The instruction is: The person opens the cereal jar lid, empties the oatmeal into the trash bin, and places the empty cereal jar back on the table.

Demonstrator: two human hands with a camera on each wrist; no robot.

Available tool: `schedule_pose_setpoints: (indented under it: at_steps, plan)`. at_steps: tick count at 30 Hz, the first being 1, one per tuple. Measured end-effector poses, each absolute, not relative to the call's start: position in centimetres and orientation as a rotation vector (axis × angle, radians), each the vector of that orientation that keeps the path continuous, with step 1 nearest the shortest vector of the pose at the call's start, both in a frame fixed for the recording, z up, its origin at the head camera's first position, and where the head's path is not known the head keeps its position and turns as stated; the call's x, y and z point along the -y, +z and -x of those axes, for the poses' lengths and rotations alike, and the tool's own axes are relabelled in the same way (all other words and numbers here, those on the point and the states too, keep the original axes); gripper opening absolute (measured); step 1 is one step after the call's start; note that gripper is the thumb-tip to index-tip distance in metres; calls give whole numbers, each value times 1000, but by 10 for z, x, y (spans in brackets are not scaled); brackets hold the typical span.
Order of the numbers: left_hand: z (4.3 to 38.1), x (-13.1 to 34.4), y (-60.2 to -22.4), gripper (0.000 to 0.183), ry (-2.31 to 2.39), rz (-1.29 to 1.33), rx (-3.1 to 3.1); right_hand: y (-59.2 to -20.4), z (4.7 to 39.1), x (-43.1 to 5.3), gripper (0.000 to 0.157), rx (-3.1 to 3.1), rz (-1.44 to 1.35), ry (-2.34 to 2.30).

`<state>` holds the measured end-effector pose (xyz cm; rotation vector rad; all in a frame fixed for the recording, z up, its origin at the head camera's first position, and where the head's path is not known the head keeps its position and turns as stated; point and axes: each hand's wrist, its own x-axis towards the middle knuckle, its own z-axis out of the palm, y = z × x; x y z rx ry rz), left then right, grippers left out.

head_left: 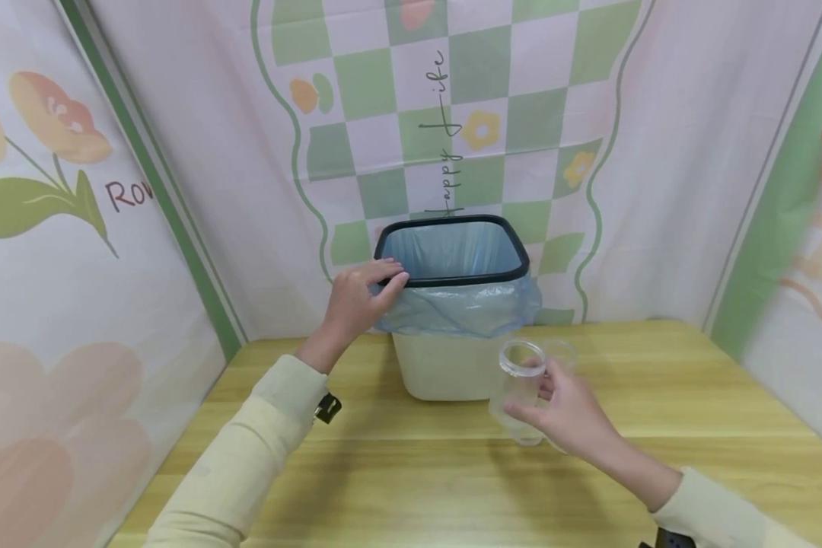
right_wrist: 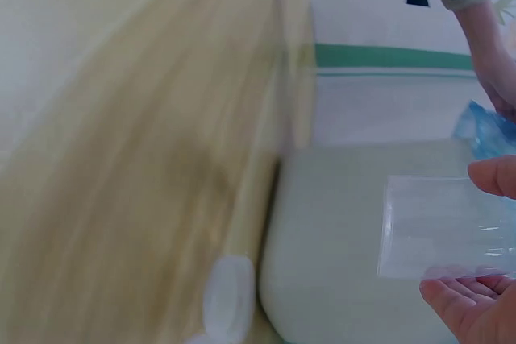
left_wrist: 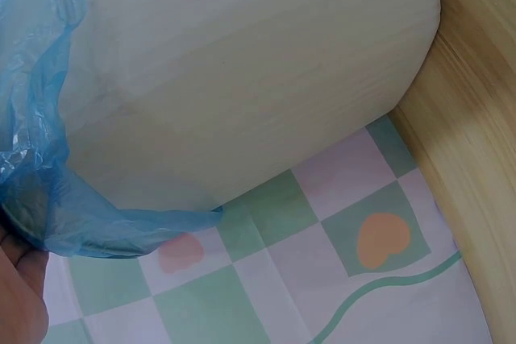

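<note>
A white trash bin point(head_left: 438, 373) stands on the table with a blue plastic liner point(head_left: 452, 308) folded over its sides and a black rim point(head_left: 459, 281) on top. My left hand point(head_left: 359, 297) grips the near left corner of that rim; in the left wrist view only part of this hand point(left_wrist: 20, 288) shows, beside the liner. My right hand point(head_left: 575, 411) holds a clear plastic cylindrical container point(head_left: 520, 380) upright in front of the bin's right side, thumb on one side and fingers on the other. The right wrist view shows the see-through container point(right_wrist: 435, 227) between thumb and fingers.
Behind the right hand, another clear round rim point(head_left: 562, 352) shows on the table. A translucent round piece point(right_wrist: 228, 300) sits close to the bin in the right wrist view. Printed cloth walls point(head_left: 260, 190) enclose the wooden table point(head_left: 383, 487) at the back and sides.
</note>
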<state>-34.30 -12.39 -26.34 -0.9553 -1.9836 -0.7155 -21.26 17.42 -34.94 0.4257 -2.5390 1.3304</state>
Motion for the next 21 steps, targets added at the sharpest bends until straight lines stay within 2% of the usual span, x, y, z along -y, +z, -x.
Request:
schedule_pose_setpoints:
  at_steps: [9, 21]
  plan:
    - [341, 123, -262, 21, -702, 960, 1973, -371, 212, -156, 57, 2556, -397, 1512]
    - [341, 122, -263, 19, -693, 964, 1946, -392, 211, -141, 54, 2665, -467, 1381]
